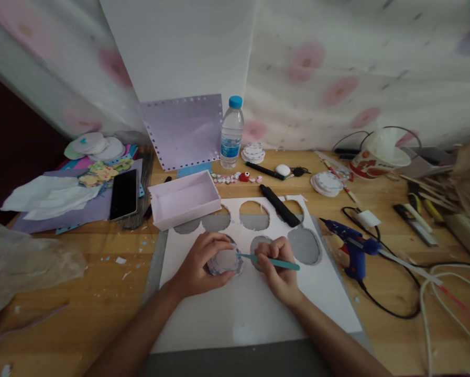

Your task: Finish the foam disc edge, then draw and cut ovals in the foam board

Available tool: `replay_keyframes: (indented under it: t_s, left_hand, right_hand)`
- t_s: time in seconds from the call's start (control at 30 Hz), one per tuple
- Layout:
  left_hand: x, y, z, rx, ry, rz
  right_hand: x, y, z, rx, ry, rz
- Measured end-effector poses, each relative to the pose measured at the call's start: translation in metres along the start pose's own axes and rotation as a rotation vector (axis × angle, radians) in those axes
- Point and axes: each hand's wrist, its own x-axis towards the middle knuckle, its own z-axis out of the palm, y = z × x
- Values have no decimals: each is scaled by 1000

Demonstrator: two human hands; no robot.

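Observation:
A white sheet (pixel 250 309) with several round holes cut out lies on a grey mat (pixel 235 361) in front of me. My left hand (pixel 203 264) presses a round clear disc (pixel 225 260) flat on the sheet, fingers curled around its rim. My right hand (pixel 280 269) grips a teal pencil-like tool (pixel 274 261) whose tip touches the disc's right edge.
A pink shallow box (pixel 183 199) sits behind the sheet, with a black marker (pixel 280 205), water bottle (pixel 231 132) and phone (pixel 123 193) nearby. A blue glue gun (pixel 350 246) and trailing cables lie to the right; paper stacks and a plastic bag lie at left.

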Motion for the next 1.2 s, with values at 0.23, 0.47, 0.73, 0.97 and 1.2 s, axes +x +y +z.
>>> replay_keyframes:
  t_s: [0.23, 0.47, 0.73, 0.97, 1.2]
  left_hand:
    - [0, -1, 1, -4, -3, 9]
    - [-1, -1, 0, -12, -18, 2]
    - [-2, -2, -1, -145, 38, 30]
    - [-6, -2, -1, -231, -6, 22]
    - [-5, -2, 1, -248, 197, -133]
  right_hand:
    - [1, 0, 1, -14, 0, -24]
    - [0, 1, 0, -9, 13, -6]
    - [7, -1, -6, 129, 263, 82]
    - [15, -4, -10, 220, 377, 183]
    - [15, -4, -12, 234, 323, 183]
